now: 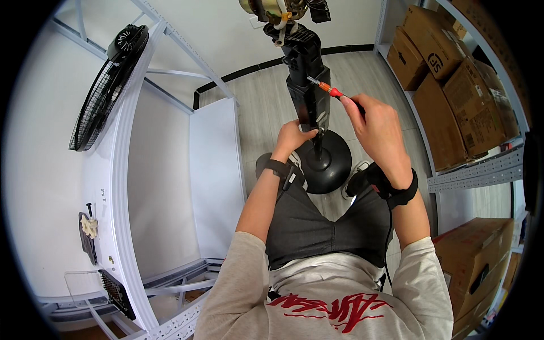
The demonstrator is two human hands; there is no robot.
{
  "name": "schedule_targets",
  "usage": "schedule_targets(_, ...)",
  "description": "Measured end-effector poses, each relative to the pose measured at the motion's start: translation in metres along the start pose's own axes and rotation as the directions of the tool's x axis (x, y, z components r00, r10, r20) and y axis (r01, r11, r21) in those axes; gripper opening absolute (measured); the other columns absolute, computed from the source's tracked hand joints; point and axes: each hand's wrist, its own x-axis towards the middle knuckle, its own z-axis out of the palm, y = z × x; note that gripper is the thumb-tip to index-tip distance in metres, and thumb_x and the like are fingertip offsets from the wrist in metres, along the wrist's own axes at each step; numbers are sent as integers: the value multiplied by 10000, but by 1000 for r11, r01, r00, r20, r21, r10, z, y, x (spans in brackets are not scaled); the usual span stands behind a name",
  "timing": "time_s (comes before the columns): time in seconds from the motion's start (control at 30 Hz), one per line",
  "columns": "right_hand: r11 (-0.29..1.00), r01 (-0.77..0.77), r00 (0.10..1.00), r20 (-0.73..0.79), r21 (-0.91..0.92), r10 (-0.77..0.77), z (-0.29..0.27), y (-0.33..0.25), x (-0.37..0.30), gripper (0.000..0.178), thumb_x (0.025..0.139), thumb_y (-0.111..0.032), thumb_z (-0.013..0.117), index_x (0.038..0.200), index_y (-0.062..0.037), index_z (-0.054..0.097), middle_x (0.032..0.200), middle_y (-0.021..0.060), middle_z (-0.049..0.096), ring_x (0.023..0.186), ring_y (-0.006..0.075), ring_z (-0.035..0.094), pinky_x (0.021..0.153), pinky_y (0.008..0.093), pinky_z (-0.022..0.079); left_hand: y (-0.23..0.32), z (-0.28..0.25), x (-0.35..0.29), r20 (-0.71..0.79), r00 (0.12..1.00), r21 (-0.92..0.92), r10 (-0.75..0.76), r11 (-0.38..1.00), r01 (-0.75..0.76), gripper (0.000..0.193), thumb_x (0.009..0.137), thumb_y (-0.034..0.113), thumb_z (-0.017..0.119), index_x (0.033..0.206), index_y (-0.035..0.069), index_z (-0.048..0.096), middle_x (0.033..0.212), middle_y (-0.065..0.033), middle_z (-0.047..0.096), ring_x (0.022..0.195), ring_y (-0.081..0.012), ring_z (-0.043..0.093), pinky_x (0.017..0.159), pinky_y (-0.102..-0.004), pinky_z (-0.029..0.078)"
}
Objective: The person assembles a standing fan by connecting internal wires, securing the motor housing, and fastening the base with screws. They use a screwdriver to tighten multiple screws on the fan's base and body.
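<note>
In front of me stands a pedestal fan body without its blades: a black plastic housing (300,54) on a round black base (338,170). A brass-coloured motor (263,8) tops it, cut off by the upper edge of the view. My right hand (378,127) is closed around a screwdriver (335,93) with a red and black handle. Its shaft points left, and the tip is at the side of the housing; whether it sits in a screw cannot be made out. My left hand (293,139) grips the lower end of the housing, thumb on its face.
On the white shelf at left lie a black fan grille (105,93), a black bolt (89,209), a dark cloth or glove (86,241) and a black tray of small parts (116,292). Cardboard boxes (436,107) fill the right rack. My feet flank the base.
</note>
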Motion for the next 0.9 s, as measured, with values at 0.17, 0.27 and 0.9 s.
schedule_targets(0.17, 990, 93, 984, -160, 110, -74, 6, 2, -1, 236, 911, -225, 717, 949, -20, 606, 797, 139, 652, 682, 373, 638, 571, 446, 490, 3, -1, 0, 31, 999, -24, -30, 999, 31, 593, 729, 444, 821, 1099, -6, 710, 999, -231, 723, 970, -359, 700, 855, -410, 535)
schedule_targets(0.27, 995, 95, 984, -152, 35, -89, 5, 1, -2, 248, 910, -243, 717, 926, -24, 602, 785, 129, 641, 672, 368, 634, 565, 437, 490, 2, -1, 1, 34, 999, -27, -35, 999, 36, 595, 724, 441, 823, 1100, -6, 708, 1021, -232, 720, 994, -362, 693, 868, -415, 536)
schedule_targets(0.9, 994, 81, 988, -135, 75, -70, 5, -2, -1, 296, 939, -284, 675, 855, -5, 625, 834, 152, 653, 676, 370, 639, 592, 438, 506, 1, 0, 2, 51, 997, -15, -57, 998, 57, 602, 720, 446, 825, 1101, -4, 705, 1020, -234, 720, 996, -367, 693, 875, -414, 538)
